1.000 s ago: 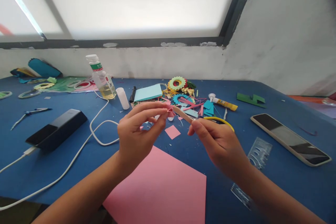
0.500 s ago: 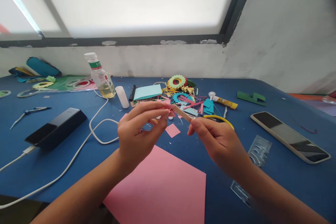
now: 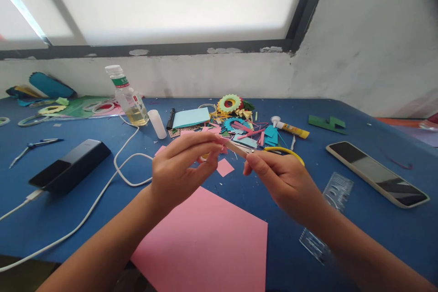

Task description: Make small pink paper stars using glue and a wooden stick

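My left hand (image 3: 183,171) is raised above the desk, its thumb and fingertips pinched on a small pink paper piece (image 3: 224,149), mostly hidden by the fingers. In my right hand (image 3: 285,180) is a flat wooden stick (image 3: 237,147), gripped between thumb and bent fingers. The stick points left, and its far end meets the pink paper at my left fingertips. Below my hands lies a large pink sheet (image 3: 212,242). A small pink paper square (image 3: 225,167) rests on the desk between them. Scissors with a yellow handle (image 3: 289,151) lie partly behind my right hand.
Behind my hands are paper scraps (image 3: 251,132) and a glue tube (image 3: 292,129). At left stand a clear bottle (image 3: 135,107), a white bottle (image 3: 157,124) and a black device (image 3: 70,164) with a white cable. A phone (image 3: 376,171) and a clear stencil ruler (image 3: 337,189) lie right.
The stick lies at a slightly flatter angle, and less of the pink paper shows at my left fingertips. Both hands keep their grips. The view has shifted slightly.
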Available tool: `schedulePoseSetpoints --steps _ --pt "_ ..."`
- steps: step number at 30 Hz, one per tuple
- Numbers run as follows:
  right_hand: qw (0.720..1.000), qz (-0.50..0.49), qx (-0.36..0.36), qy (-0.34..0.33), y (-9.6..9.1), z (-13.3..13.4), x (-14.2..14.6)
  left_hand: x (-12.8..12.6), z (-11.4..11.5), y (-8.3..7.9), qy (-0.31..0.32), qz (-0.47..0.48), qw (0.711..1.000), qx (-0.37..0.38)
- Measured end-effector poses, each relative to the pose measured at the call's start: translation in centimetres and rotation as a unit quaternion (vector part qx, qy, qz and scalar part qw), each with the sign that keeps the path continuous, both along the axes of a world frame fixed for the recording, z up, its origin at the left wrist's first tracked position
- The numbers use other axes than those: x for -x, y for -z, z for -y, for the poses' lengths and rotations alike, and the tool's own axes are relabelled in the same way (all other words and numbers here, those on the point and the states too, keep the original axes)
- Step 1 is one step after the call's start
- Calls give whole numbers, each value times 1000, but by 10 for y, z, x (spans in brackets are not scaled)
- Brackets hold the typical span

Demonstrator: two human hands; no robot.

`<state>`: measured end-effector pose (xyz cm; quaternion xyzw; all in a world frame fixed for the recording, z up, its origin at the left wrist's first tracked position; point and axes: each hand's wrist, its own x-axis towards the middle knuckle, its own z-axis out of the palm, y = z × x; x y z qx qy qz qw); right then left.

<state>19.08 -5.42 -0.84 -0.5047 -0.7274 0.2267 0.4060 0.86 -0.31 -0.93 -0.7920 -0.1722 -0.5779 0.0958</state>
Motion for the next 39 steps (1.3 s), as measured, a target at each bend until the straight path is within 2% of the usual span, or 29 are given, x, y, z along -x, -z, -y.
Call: schedulePoseSetpoints --steps 8,13,15,17,22,30,34,39 --pt "998 -46 43 -28 -4 -3 -5 4 -3 -3 -12 -29 999 -45" --pt "999 15 -32 21 -3 0 -2 5 -2 -3 12 -8 1000 -6" --pt "996 43 -66 50 -2 2 -1 4 -1 -3 5 -7 1000 4" --pt "994 50 -68 71 -2 3 -1 4 0 -2 -10 -14 1000 -5" --pt "998 24 -5 61 -3 2 -3 3 -1 -2 -31 -45 998 -44" --pt "996 -41 57 51 -5 -1 -2 4 -2 -2 -51 -48 996 -53" --pt "990 -97 103 27 -8 -4 0 7 -2 -1 -68 -58 994 -66" --pt "975 -169 145 -5 -10 -6 -1 13 -4 -1 -47 -107 989 -94"
